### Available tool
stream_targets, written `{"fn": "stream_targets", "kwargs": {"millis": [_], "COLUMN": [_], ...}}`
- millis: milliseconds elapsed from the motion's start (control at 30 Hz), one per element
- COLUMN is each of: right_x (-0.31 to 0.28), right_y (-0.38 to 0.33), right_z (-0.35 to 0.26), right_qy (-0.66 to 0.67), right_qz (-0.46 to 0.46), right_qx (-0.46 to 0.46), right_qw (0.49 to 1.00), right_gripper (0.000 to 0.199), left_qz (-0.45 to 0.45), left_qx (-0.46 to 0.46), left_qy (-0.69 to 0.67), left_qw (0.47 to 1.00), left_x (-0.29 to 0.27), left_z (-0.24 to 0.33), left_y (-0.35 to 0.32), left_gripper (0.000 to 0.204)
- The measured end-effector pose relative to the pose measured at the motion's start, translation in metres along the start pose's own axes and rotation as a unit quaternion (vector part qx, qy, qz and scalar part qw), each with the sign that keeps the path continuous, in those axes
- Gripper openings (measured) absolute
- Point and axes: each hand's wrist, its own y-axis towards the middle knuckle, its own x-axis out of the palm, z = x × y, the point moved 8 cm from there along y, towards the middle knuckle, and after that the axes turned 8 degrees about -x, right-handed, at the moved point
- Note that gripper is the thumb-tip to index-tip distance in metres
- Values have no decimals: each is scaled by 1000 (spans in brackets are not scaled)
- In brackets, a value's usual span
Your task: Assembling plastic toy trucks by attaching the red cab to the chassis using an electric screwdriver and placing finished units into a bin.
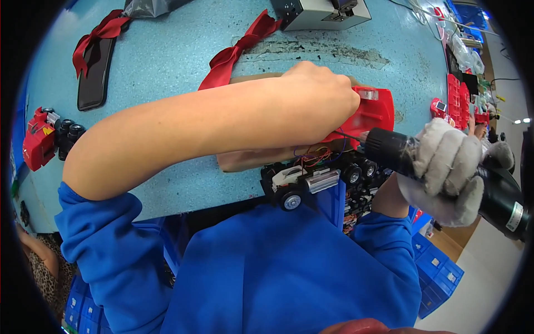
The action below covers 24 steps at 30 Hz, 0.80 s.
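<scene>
My bare left hand (322, 103) reaches across the bench with its fingers curled on a red plastic toy truck shell (379, 114); its fingertips are mostly hidden behind the hand. In a light grey glove, my right hand (445, 167) is wrapped round a black electric screwdriver (389, 149). The screwdriver's thin bit points left toward the shell, and its tip is hidden by my left hand. Between the shell and me, a toy truck chassis (303, 182) with black wheels and a silver tank lies at the bench edge, thin coloured wires (317, 156) running from it toward the shell.
A tan block (245, 160) lies under my left forearm. Beyond it are a red ribbon (239, 50), a black phone (95, 75) and a grey metal box (325, 14). A red toy truck cab (41, 139) stands far left. Blue bins (436, 273) stand below right.
</scene>
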Motion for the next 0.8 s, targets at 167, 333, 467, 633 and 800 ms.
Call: {"fn": "stream_targets", "kwargs": {"millis": [167,333,467,633,800], "right_x": [0,-1,-2,2,9], "right_y": [-10,-13,-13,-8,-5], "right_z": [11,10,13,12,17], "right_qy": [-20,-14,-15,-34,-8], "right_qz": [5,9,20,-14,-12], "right_qx": [-21,-30,-31,-24,-23], "right_qw": [1000,999,999,999,1000], "right_gripper": [51,54,54,55,54], "left_qz": [-12,-25,-1,22,60], "left_qx": [13,9,2,30,57], "left_qy": [24,-2,-4,3,3], "left_qw": [1000,1000,1000,999,997], "left_x": [2,4,4,1,-4], "left_z": [2,-4,-4,-5,-2], "left_y": [-1,-1,-4,-6,-8], "left_gripper": [22,12,14,17,18]}}
